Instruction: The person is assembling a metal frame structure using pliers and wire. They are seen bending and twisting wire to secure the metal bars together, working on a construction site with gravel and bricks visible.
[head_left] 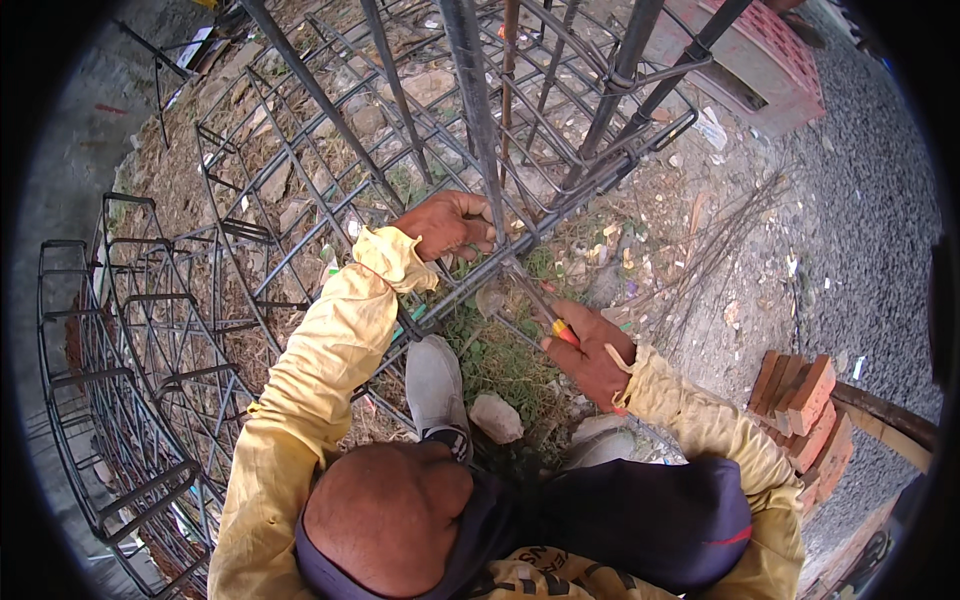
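My right hand is closed around pincers with a red and yellow grip. Their metal shank slants up to a crossing of steel bars, where the jaws are too small to make out. Across that crossing, my left hand has its fingers curled against an upright rebar. Whatever those fingertips pinch is hidden. The upright bar meets a horizontal rebar between my two hands. Both forearms wear yellow sleeves.
Rebar cages stand along the left, and more upright bars with stirrups rise ahead. Loose thin wires lie on the ground at right. Stacked bricks sit at lower right, near dark gravel. A grey shoe is below the bars.
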